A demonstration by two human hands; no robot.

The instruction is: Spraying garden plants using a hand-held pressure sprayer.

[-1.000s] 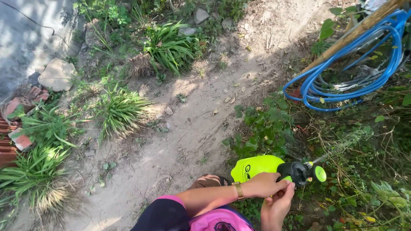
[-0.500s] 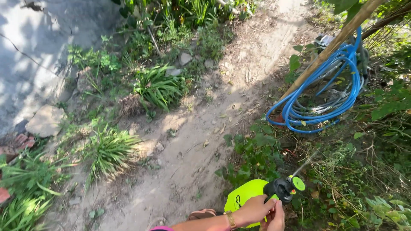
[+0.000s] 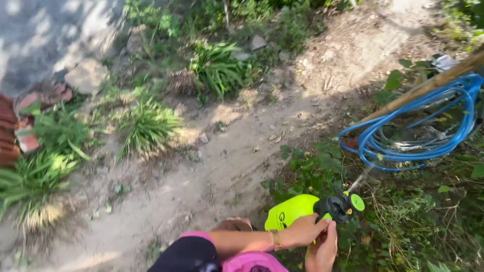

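A neon yellow-green hand sprayer (image 3: 295, 210) with a black nozzle head and a round green cap (image 3: 357, 202) sits low in the head view, right of centre. My left hand (image 3: 301, 231), with a band on its wrist, is wrapped around the sprayer's rear grip. Directly under it, my right hand (image 3: 322, 249) touches the underside of the sprayer near the nozzle. A thin mist streak (image 3: 361, 179) leaves the nozzle up and to the right, over low green weeds (image 3: 315, 168).
A coiled blue hose (image 3: 403, 136) lies at the right beside a slanted wooden pole (image 3: 428, 85). A bare dirt path (image 3: 222, 166) runs through the middle. Grass clumps (image 3: 146, 126), a stone (image 3: 86, 75) and red roof tiles (image 3: 20, 126) line the left.
The view has swung left and down again, so the hose sits further right. Both hands stay on the sprayer, which now points up-right with mist showing.
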